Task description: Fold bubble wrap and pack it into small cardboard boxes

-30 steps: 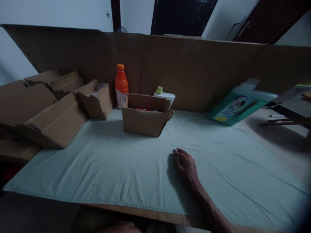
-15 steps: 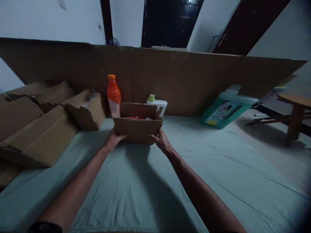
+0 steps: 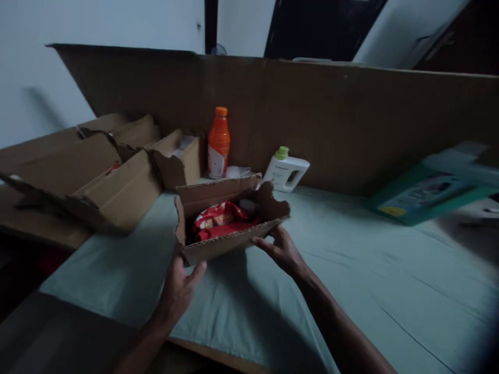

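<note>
A small open cardboard box [image 3: 222, 250] is held between my two hands, tilted so that its inside shows. Red packets [image 3: 222, 215] with a shiny printed wrapper lie in it, beside a dark roundish thing I cannot make out. My left hand [image 3: 181, 288] grips the box's near left corner, thumb on the front wall. At the right end, my right hand [image 3: 283, 249] has its thumb on the front wall and its other fingers partly hidden behind the box. Behind the box stand an orange bottle [image 3: 219, 145] and a white jug with a green cap [image 3: 286, 171].
Several cardboard boxes [image 3: 132, 195] stand at the left, one with something clear inside. A large green jug [image 3: 424, 187] leans at the right. A tall cardboard panel [image 3: 312, 114] runs along the back of the table with its pale green cloth [image 3: 331, 291].
My hands have brought the small box nearer to me and tilted it, so its red contents show more. The view has turned left, and a clear item now shows beside the orange bottle.
</note>
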`<state>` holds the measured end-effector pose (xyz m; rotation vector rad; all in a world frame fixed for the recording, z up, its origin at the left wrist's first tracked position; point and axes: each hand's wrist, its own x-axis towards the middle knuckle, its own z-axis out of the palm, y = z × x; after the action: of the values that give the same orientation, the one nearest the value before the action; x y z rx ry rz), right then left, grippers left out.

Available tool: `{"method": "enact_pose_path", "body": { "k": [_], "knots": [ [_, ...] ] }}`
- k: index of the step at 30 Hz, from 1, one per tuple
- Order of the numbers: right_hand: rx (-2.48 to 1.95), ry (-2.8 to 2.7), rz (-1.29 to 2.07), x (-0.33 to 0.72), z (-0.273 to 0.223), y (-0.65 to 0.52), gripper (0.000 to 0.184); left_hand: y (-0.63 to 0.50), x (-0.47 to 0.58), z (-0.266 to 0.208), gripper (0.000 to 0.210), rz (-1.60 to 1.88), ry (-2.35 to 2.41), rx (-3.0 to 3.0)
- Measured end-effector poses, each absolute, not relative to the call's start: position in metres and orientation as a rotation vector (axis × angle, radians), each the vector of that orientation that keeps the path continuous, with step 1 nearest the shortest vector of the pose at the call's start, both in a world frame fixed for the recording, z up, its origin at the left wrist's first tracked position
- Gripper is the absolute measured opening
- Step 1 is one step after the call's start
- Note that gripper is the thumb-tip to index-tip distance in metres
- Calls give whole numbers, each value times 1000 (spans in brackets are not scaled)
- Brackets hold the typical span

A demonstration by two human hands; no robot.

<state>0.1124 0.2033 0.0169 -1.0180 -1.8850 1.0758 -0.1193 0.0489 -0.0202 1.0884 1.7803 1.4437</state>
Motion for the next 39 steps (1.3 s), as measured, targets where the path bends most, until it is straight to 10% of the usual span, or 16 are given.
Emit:
{"method": "enact_pose_path", "body": {
  "k": [29, 39],
  "knots": [
    [-837, -2486, 652, -134, -65, 207, 79, 49, -202, -54, 83, 1759, 1895, 706],
    [-852, -2705, 458, -111, -50, 146, 55, 46, -210, -71, 87, 1714, 1989, 836]
  ]
}}
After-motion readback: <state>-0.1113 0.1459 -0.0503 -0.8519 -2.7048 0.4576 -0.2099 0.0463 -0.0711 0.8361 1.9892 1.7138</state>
